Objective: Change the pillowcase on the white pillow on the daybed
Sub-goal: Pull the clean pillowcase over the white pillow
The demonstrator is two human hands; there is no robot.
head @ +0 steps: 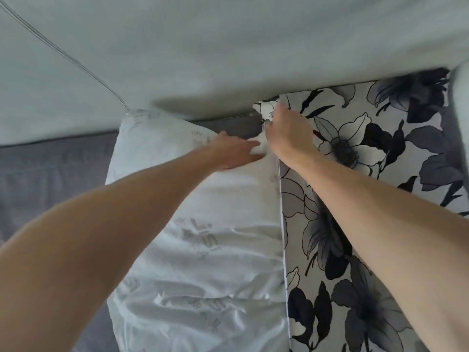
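Both forearms fill the near part of the view, reaching away over the daybed [50, 168]. Under them lies the pillow [203, 250], white with faint grey lettering, its right part already inside the floral case [355, 224]; the case's open edge runs as a straight line down the pillow's middle.

The left hand [236, 153] lies on the pillow's far corner, and its fingers seem to pinch a fold of white fabric there, though blur makes that uncertain. The right hand [286, 130] touches it, its grip closed on the case's far corner at the opening, where a small metal piece, perhaps a zip pull, shows; I cannot tell for sure.

Risks, as I judge them:
- If that is a zip, pulling while the pillow's fabric bulges into the opening could catch the white cover in the teeth.
- The pillow's far corner may bunch instead of seating in the case's corner, leaving a lump.
- Most of the pillow lies outside the case; a one-sided tug could twist the case or drag the whole thing against the pale cushion [228, 47] behind.
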